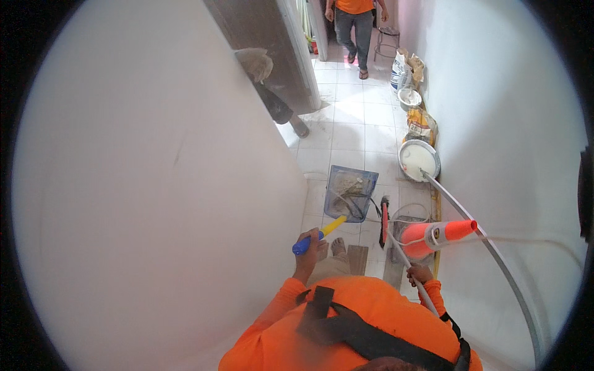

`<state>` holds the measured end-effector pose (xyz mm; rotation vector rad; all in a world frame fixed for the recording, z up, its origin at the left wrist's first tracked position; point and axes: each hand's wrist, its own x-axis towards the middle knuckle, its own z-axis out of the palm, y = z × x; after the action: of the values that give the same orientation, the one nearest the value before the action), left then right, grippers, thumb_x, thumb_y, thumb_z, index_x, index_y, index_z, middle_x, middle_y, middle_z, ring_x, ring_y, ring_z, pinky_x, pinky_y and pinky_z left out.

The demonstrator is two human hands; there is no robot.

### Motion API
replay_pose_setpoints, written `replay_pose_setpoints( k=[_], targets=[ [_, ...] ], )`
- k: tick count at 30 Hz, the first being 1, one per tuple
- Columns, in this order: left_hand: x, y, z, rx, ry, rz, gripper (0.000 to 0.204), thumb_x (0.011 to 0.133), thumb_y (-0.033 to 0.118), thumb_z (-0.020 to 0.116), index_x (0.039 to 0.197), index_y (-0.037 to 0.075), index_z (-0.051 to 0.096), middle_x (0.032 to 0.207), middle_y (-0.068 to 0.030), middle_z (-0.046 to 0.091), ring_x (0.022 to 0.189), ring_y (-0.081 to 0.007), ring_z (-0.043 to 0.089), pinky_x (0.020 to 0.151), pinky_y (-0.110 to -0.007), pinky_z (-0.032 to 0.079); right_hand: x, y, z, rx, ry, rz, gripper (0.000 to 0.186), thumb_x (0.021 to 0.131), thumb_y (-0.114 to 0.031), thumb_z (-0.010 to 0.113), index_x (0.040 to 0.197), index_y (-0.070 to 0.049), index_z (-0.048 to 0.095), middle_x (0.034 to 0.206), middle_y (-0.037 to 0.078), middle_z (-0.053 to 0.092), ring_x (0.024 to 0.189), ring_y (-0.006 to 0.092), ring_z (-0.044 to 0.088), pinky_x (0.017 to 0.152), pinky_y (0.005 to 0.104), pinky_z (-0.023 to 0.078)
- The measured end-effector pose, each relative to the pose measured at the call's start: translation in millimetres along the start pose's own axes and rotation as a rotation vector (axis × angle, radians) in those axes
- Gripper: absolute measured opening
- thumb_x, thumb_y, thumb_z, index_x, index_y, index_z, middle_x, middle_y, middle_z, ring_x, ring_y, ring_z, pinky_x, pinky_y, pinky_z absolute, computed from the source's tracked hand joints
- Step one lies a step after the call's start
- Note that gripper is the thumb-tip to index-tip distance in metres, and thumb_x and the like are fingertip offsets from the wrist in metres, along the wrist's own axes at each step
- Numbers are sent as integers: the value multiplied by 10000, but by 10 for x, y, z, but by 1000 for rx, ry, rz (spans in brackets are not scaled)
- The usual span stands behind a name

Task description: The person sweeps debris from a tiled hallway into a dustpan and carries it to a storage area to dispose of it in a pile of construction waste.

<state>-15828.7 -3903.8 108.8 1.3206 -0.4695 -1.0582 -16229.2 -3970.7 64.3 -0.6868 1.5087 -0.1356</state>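
Hands both clamped — left hand (311,242) on a blue-and-yellow handle (317,235), right hand (420,273) on a paint roller (437,235).

White walls (142,185) close in a narrow corridor with a white tiled floor (352,133). At twelve o'clock a stool (387,37) stands; a dark door (266,43) hangs at eleven.

left hand (309,245) grips a blue-and-yellow handle (318,235); right hand (420,274) holds an orange paint roller (436,236) by its pole.
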Motion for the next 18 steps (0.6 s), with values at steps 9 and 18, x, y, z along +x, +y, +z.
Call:
replay_pose_setpoints(
  k=[9,18],
  targets=[
    [1967,591,1478,61,-100,-12,422,899,329,582,1107,-30,505,1028,-140,565,821,-215,643,735,-312,561,836,-1609,-570,100,12,-50,482,789,-88,536,1270,-91,502,623,42,538,401,128,481,341,281,399],
    [4270,1169,3165,88,-102,-83,402,918,344,544,1108,-8,507,1051,-171,571,840,-247,645,753,-337,563,2202,-3922,-1141,118,70,-101,401,770,-95,564,1169,-53,576,600,48,532,412,124,481,345,277,385]
  ],
)
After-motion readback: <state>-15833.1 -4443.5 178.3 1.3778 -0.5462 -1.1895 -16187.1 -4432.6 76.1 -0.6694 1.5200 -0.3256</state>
